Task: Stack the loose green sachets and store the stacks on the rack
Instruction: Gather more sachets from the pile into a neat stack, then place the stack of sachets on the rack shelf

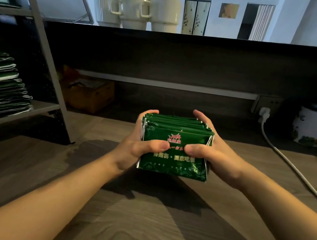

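Two hands clamped one stack of green sachets (175, 148) between them above the desk (139, 228): the left hand (140, 145) and right hand (209, 152) each curled round a side, thumbs pressed on the glossy printed front. Far left of the hands, the rack (40, 108) held one pile of stored sachets (0, 87). Three mugs (135, 12) stood beyond.
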The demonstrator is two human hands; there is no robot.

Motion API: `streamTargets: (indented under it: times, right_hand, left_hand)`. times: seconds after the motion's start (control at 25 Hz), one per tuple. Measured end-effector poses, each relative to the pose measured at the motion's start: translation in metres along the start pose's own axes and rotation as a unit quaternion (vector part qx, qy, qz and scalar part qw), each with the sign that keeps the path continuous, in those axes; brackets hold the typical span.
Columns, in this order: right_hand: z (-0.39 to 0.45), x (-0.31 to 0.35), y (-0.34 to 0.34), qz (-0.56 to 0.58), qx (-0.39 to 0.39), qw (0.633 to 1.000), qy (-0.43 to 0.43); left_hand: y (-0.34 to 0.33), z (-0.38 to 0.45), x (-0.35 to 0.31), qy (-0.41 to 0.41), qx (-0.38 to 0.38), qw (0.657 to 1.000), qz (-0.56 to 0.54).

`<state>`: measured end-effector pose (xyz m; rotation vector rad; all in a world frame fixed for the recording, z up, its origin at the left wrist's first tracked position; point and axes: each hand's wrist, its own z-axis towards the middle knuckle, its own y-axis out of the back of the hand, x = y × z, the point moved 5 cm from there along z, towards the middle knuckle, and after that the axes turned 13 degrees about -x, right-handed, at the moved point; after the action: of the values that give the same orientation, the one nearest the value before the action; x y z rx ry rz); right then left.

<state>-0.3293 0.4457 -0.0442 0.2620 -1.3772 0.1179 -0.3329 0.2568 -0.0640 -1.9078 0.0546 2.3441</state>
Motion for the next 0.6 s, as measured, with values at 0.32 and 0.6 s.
streamTargets:
  times: [0.32,0.6]
  right_hand:
    - [0.041,0.042,0.009,0.053,0.032,0.996,-0.07]
    - [0.039,0.171,-0.007,0.175,-0.025,0.96,-0.218]
  left_hand:
    - [-0.004,0.023,-0.049,0.078,-0.023,0.996,-0.039]
    - [-0.001,0.009,-0.191,0.188,-0.149,0.969,-0.063]
